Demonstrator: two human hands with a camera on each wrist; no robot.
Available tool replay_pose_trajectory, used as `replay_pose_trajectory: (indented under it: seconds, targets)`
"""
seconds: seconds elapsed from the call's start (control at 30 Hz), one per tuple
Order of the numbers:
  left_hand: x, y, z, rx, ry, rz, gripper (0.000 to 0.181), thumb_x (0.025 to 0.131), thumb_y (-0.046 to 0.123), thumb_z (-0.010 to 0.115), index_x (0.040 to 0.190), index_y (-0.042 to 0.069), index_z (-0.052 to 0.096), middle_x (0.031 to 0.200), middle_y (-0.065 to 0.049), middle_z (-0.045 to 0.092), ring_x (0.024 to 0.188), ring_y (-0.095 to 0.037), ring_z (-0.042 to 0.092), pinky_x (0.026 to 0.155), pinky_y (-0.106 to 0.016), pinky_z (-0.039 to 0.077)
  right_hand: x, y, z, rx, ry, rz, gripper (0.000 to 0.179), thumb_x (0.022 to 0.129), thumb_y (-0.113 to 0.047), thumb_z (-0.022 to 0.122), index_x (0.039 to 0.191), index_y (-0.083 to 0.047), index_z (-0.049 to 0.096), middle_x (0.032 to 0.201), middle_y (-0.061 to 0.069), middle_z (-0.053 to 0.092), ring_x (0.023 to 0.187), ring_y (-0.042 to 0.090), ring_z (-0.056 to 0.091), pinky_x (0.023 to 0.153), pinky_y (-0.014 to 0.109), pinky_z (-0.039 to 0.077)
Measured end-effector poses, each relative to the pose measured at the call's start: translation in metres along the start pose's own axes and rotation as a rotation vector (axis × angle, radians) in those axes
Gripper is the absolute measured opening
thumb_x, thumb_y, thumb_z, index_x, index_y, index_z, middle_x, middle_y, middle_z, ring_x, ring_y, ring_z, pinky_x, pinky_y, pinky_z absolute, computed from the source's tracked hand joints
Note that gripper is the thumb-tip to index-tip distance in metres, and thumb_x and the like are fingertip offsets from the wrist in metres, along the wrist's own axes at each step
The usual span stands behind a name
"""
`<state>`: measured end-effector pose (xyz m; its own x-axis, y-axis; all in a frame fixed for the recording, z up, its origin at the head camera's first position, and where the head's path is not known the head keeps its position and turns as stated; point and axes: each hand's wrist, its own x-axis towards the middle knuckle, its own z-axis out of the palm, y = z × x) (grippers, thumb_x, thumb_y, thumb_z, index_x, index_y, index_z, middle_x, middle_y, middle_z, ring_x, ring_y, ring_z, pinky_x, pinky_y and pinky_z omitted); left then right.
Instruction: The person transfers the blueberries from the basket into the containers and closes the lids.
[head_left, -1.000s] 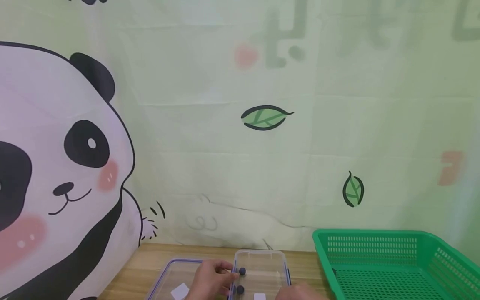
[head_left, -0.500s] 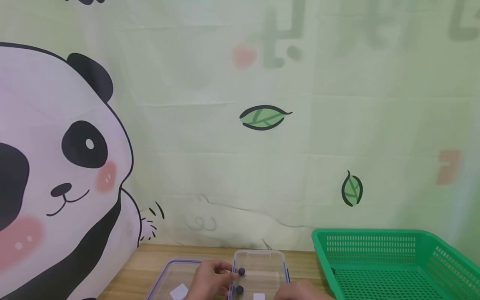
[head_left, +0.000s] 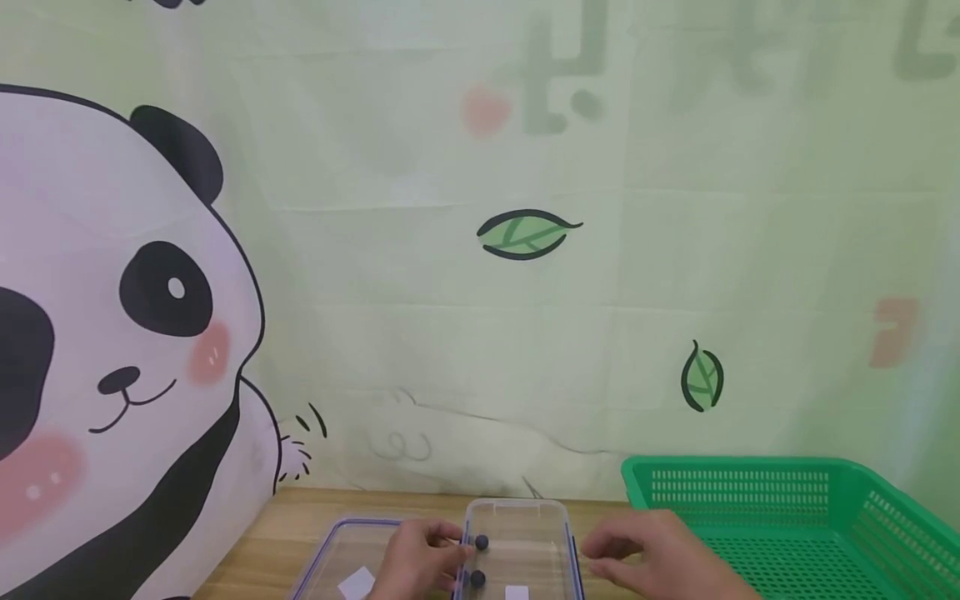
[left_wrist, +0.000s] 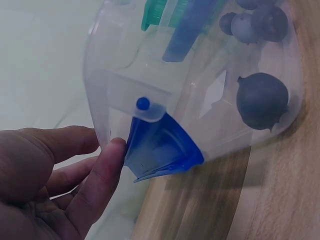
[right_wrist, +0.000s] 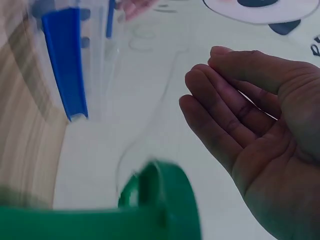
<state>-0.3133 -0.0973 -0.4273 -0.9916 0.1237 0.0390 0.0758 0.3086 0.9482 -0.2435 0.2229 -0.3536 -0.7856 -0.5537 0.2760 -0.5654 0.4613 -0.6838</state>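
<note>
A clear plastic box [head_left: 517, 533] with blue latches stands on the table. Inside, along its left wall, two blueberries [head_left: 477, 578] show in the head view; the left wrist view shows several blueberries [left_wrist: 262, 102]. My left hand [head_left: 423, 557] pinches the box's left rim between thumb and fingers, beside a hanging blue latch [left_wrist: 162, 150]. Between the box and the green basket [head_left: 757, 533], my right hand [head_left: 660, 550] hangs with fingers loosely bent and nothing in them. The right wrist view shows its bare palm [right_wrist: 265, 150], with another blue latch [right_wrist: 66, 62] farther off.
Left of the box lies a clear lid [head_left: 337, 542] with a blue edge, partly behind my left hand. One white square [head_left: 356, 583] shows there, another [head_left: 517, 592] at the box. A panda-print cloth [head_left: 450, 350] hangs behind the wooden table [head_left: 292, 521].
My right hand has left the box's right side and moved right and up, toward the green basket. My left hand keeps its place on the box rim.
</note>
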Motion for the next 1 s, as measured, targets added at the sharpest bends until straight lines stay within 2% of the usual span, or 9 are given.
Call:
replay_pose_trajectory:
  seconds: [0.17, 0.3, 0.47, 0.6, 0.77, 0.87, 1.0]
  targets:
    - [0.001, 0.0, -0.002, 0.003, 0.004, 0.002, 0.023, 0.091, 0.001, 0.081, 0.109, -0.011, 0.072, 0.083, -0.006, 0.069, 0.063, -0.013, 0.068, 0.059, -0.031, 0.065, -0.003, 0.002, -0.011, -0.11, 0.072, -0.012, 0.008, 0.097, -0.014, 0.079, 0.106, -0.014, 0.079, 0.099, -0.014, 0.074, 0.089, 0.003, 0.07, 0.076, 0.025, 0.062]
    - [0.001, -0.001, -0.004, 0.001, 0.0, 0.011, 0.024, 0.09, 0.001, 0.08, 0.109, -0.011, 0.072, 0.083, -0.007, 0.069, 0.063, -0.013, 0.068, 0.059, -0.032, 0.065, -0.006, 0.004, -0.017, -0.119, 0.116, -0.001, 0.01, 0.098, -0.015, 0.079, 0.107, -0.013, 0.079, 0.101, -0.007, 0.076, 0.09, 0.004, 0.071, 0.077, 0.026, 0.063]
    - [0.002, -0.002, -0.002, 0.004, 0.002, -0.001, 0.022, 0.09, 0.001, 0.081, 0.108, -0.009, 0.073, 0.083, -0.008, 0.068, 0.063, -0.014, 0.068, 0.059, -0.031, 0.065, -0.013, 0.003, -0.029, -0.108, 0.158, 0.073, 0.013, 0.098, -0.019, 0.078, 0.111, -0.014, 0.078, 0.105, -0.007, 0.075, 0.094, 0.006, 0.071, 0.08, 0.025, 0.062]
    - [0.002, -0.002, 0.001, 0.013, 0.005, -0.021, 0.019, 0.09, 0.001, 0.081, 0.107, -0.006, 0.075, 0.084, -0.008, 0.067, 0.063, -0.015, 0.068, 0.059, -0.03, 0.064, -0.022, 0.0, -0.043, -0.153, 0.21, 0.117, 0.015, 0.099, -0.022, 0.078, 0.112, -0.017, 0.078, 0.106, -0.011, 0.074, 0.095, 0.004, 0.07, 0.082, 0.026, 0.061]
    - [0.0, -0.001, 0.0, 0.017, 0.013, -0.016, 0.019, 0.09, 0.001, 0.081, 0.106, -0.007, 0.075, 0.083, -0.008, 0.067, 0.062, -0.014, 0.068, 0.058, -0.03, 0.064, -0.026, -0.006, -0.06, -0.231, 0.246, 0.099, 0.015, 0.099, -0.025, 0.077, 0.113, -0.02, 0.077, 0.106, -0.014, 0.074, 0.095, 0.004, 0.07, 0.084, 0.027, 0.061]
    - [0.0, 0.0, -0.001, 0.021, 0.011, -0.022, 0.02, 0.091, 0.001, 0.081, 0.107, -0.007, 0.074, 0.084, -0.008, 0.068, 0.063, -0.014, 0.067, 0.059, -0.03, 0.064, -0.023, -0.009, -0.071, -0.266, 0.255, 0.058, 0.013, 0.099, -0.023, 0.078, 0.112, -0.021, 0.077, 0.105, -0.013, 0.074, 0.094, 0.003, 0.07, 0.083, 0.027, 0.062]
    - [0.0, 0.001, 0.0, 0.026, 0.013, -0.028, 0.02, 0.091, 0.002, 0.081, 0.107, -0.007, 0.074, 0.084, -0.008, 0.068, 0.064, -0.014, 0.068, 0.06, -0.031, 0.065, -0.017, -0.004, -0.084, -0.266, 0.245, 0.043, 0.013, 0.098, -0.021, 0.079, 0.111, -0.018, 0.077, 0.105, -0.01, 0.076, 0.092, 0.004, 0.071, 0.079, 0.027, 0.062]
